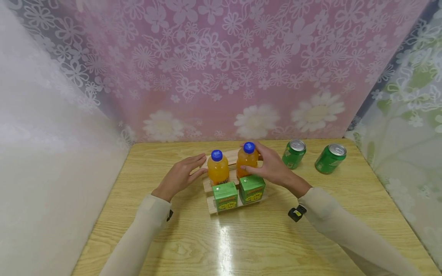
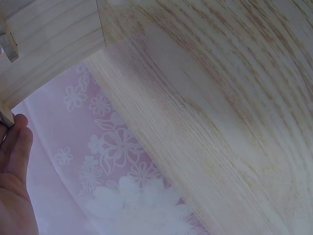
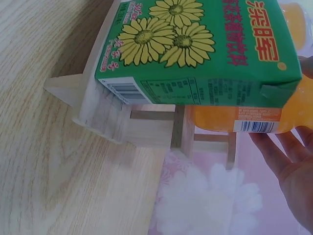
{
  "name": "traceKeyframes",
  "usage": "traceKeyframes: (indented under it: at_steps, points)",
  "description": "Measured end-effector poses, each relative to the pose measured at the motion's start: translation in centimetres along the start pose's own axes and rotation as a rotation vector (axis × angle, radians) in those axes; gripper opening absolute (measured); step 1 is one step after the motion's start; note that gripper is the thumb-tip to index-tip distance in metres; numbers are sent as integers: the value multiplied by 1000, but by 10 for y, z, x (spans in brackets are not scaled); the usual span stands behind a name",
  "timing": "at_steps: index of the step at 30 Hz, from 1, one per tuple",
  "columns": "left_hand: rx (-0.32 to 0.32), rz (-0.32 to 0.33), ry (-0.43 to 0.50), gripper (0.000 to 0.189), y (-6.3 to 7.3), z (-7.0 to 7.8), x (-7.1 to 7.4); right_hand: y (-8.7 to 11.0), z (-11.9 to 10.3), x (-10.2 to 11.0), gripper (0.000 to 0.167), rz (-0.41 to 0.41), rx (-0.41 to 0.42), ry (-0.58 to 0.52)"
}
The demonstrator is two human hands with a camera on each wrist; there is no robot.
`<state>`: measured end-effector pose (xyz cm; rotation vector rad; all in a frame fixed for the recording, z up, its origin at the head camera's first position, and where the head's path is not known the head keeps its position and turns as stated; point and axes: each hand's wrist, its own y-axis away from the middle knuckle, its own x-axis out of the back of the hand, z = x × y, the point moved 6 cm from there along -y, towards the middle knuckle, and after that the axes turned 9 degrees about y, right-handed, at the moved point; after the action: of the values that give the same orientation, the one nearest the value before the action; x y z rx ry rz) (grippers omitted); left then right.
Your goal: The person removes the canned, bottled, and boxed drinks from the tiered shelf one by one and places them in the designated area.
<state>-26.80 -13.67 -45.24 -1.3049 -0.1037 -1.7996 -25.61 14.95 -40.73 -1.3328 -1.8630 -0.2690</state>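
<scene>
A stepped wooden rack point(image 1: 211, 206) stands on the table. Two blue-capped bottles of orange drink are on its middle step, one at left point(image 1: 218, 170) and one at right point(image 1: 244, 158). On the lowest step sit two green drink cartons, one left point(image 1: 226, 196) and one right point(image 1: 252, 189). My right hand point(image 1: 274, 166) grips the right bottle, thumb in front; the right wrist view shows its fingers against that bottle point(image 3: 215, 119). My left hand point(image 1: 179, 174) is at the rack's left end, with fairly straight fingers point(image 2: 19, 147) touching a wooden edge.
Two green cans, one nearer point(image 1: 294, 154) and one farther right point(image 1: 330, 158), stand on the table point(image 1: 186, 245) to the right of the rack. A pink flowered curtain point(image 1: 221, 76) hangs along the back edge, and pale cloth flanks both sides.
</scene>
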Motion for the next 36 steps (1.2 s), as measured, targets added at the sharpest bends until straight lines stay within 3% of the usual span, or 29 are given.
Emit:
traceKeyframes:
  at_steps: [23, 31, 36]
  points:
    - [-7, 7, -9, 55, 0, 0, -1, 11, 1, 43, 63, 96, 40, 23]
    - [14, -1, -9, 55, 0, -1, -1, 22, 13, 59, 68, 139, 19, 70]
    - [20, -6, -2, 55, 0, -2, -1, 32, 20, 71, 69, 150, -34, 90]
